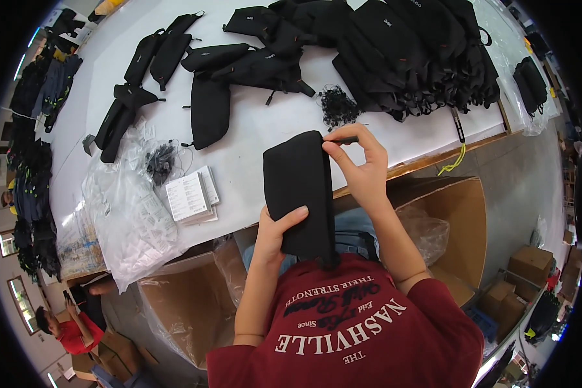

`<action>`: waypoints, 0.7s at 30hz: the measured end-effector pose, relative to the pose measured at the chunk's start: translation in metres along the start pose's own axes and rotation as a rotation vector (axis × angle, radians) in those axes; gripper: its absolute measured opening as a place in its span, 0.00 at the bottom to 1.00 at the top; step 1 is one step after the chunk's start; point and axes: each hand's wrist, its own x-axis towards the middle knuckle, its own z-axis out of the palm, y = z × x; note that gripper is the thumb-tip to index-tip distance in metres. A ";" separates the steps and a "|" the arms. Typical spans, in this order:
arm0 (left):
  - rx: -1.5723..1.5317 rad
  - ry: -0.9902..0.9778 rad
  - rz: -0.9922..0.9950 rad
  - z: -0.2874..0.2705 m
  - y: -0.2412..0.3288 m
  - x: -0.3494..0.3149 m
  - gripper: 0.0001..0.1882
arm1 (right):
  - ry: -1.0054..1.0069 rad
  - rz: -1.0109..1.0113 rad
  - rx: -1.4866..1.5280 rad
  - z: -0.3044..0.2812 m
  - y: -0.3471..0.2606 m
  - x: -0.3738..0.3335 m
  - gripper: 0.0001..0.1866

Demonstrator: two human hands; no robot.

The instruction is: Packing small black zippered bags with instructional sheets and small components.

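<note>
A flat black fabric pouch (294, 187) is held upright in front of my chest, over the table's near edge. My left hand (279, 231) grips its lower left side, with the thumb lying across the front. At the pouch's top right corner, my right hand (363, 161) pinches a short, thin black tab (348, 140); whether it is a zipper pull or a strap end is unclear. Just beyond the hands lies a small heap of black cords (338, 107). To the left, a stack of white printed leaflets (189, 196) rests near the table edge.
Several black pouches (210, 110) are spread over the white table (255, 119), with a large pile of black bags (407, 64) at the far right. Clear plastic bags (126, 213) droop over the left edge. Open cardboard boxes (191, 291) stand below, and a person in red (77, 331) is at lower left.
</note>
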 end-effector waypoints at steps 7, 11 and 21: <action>-0.041 0.016 -0.076 -0.002 0.004 0.002 0.20 | 0.037 -0.020 -0.061 -0.002 -0.002 -0.006 0.04; -0.017 -0.156 -0.203 -0.005 -0.001 0.000 0.24 | -0.010 0.152 0.151 -0.001 -0.006 -0.006 0.05; -0.032 -0.083 -0.257 -0.002 0.004 0.000 0.24 | -0.115 0.115 0.081 -0.012 -0.013 -0.010 0.04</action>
